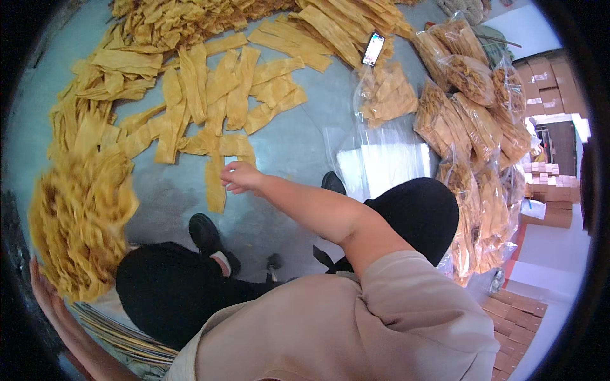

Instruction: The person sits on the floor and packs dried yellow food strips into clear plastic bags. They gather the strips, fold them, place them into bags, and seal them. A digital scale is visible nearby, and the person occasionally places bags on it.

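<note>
My right hand [242,177] reaches out over a flat yellow strip [215,183] that looks like dried tofu skin. Its fingers are loosely bent and slightly apart, with nothing visible in them. At the far left, my left hand [46,289] is against the outer edge of a blurred heap of the same yellow strips [83,228]. The heap hides part of its fingers, so its grip is unclear. Ahead, several strips [209,90] lie crossed over one another on the grey floor [295,138].
A large pile of strips [190,24] spans the back. Filled clear plastic bags [448,119] are stacked at right. Nearer are a partly filled bag [388,95] and a lit phone [373,49]. Cardboard boxes [545,85] stand beyond. My shoe [204,232] is below the strips.
</note>
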